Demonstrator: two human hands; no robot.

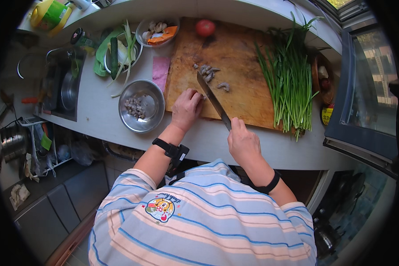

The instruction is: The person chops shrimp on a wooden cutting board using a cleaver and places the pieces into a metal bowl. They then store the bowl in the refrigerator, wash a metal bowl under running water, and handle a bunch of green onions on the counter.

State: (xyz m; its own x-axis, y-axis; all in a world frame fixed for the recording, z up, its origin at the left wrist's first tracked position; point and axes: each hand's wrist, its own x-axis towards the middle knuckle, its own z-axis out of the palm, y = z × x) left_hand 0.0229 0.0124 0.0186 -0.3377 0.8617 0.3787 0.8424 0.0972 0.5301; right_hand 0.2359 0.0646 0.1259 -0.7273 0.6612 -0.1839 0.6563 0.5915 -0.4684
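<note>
My right hand [244, 141] grips the handle of a kitchen knife [214, 101], whose long blade slants up and left over the wooden cutting board [242, 66]. At the board's near left edge, my left hand [187, 108] is curled with its fingertips down, left of the blade. A small pale piece of shrimp [204, 97] shows at those fingertips, mostly hidden by them. Beyond the blade's tip lies a small pile of peeled shrimp [207, 71], with a single shrimp [223, 86] to its right. Cut shrimp pieces [135, 107] lie in a steel bowl [124, 114] left of my left hand.
A tomato [205, 28] sits at the board's far edge. Green garlic chives [289, 86] cover its right side, near an open window [369, 86]. Left stand a bowl of garlic [158, 31], a basin with a cucumber [114, 58], a pink cloth [160, 71] and a sink [65, 86].
</note>
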